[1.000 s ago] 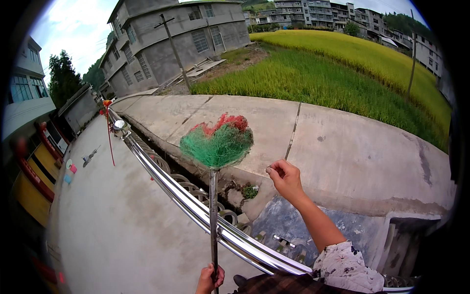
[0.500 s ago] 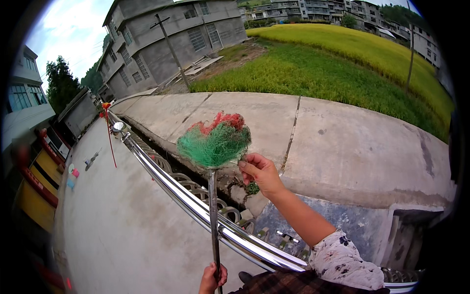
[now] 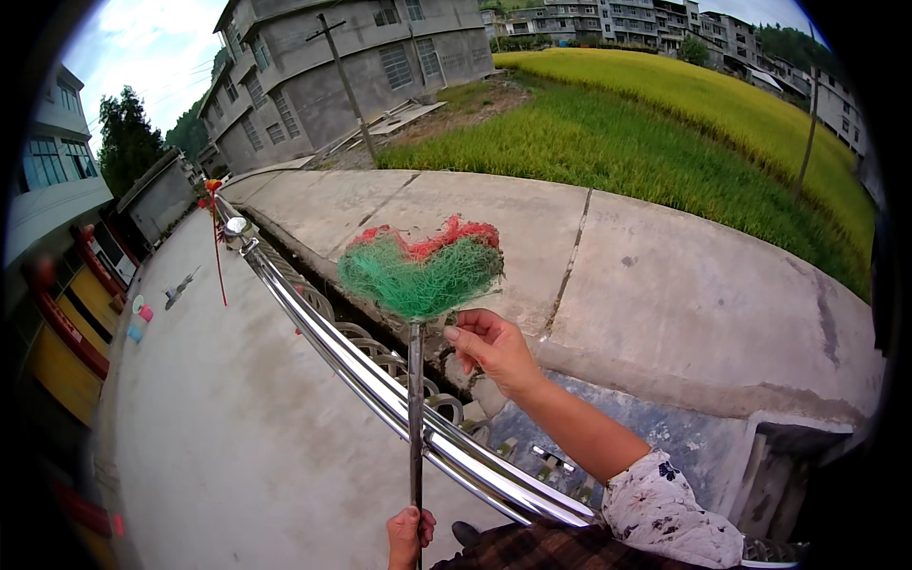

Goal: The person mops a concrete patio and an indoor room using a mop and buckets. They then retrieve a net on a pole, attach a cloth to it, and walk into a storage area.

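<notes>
Single head-mounted fisheye view, upright, taken from above the wearer's hands. It faces forward and down across a chrome railing to a concrete road. At close range: the left hand at the lower edge, the right hand near centre. At long range, along the top: a grey building and a grain field. Black lens margin darkens the corners.
</notes>
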The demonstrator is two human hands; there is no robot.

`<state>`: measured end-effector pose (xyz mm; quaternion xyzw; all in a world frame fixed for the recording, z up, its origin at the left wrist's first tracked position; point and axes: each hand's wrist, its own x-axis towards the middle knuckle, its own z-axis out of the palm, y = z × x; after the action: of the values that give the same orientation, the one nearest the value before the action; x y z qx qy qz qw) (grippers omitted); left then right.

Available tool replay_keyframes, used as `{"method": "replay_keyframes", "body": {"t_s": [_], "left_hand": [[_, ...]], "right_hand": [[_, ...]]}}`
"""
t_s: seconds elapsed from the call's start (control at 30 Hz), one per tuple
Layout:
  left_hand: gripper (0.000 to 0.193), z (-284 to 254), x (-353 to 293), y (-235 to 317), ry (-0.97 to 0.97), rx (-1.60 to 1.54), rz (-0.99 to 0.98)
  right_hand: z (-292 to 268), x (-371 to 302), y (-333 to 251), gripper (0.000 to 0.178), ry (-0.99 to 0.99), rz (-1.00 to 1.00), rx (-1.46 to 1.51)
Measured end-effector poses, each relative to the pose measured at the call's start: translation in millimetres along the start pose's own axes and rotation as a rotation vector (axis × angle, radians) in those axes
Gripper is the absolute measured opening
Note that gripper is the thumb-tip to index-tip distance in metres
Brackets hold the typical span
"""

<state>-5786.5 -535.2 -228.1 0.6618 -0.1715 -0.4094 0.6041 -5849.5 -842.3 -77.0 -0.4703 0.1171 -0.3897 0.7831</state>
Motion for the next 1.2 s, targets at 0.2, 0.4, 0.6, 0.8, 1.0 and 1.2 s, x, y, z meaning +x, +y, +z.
{"method": "replay_keyframes", "body": {"t_s": [0.2, 0.4, 0.6, 0.8, 1.0, 1.2], "left_hand": [[0.040, 18.2, -10.0, 3.0, 0.221, 0.233, 0.152], [0.034, 27.2, -11.7, 4.6, 0.329, 0.183, 0.186], [0.024, 27.6, -14.5, 6.3, 0.330, 0.264, 0.260], [0.021, 26.4, -25.1, 15.9, 0.363, 0.417, 0.360], [0.013, 28.0, -19.9, 23.9, 0.386, 0.532, 0.465], [0.015, 27.7, -15.0, 9.8, 0.463, 0.479, 0.430]], "right_hand": [[28.6, 14.7, 6.9, 0.024, -0.035, 0.143, -0.016], [-18.0, -4.1, 10.0, 0.012, 0.037, 0.037, -0.025], [-71.7, -15.5, -1.9, 0.006, 0.147, -0.028, -0.102], [-10.5, -20.3, -15.6, 0.011, -0.003, -0.199, -0.210], [24.1, -9.5, -14.8, 0.014, -0.018, -0.349, -0.206], [5.0, -2.0, -12.7, 0.014, 0.050, -0.157, -0.040]]}}
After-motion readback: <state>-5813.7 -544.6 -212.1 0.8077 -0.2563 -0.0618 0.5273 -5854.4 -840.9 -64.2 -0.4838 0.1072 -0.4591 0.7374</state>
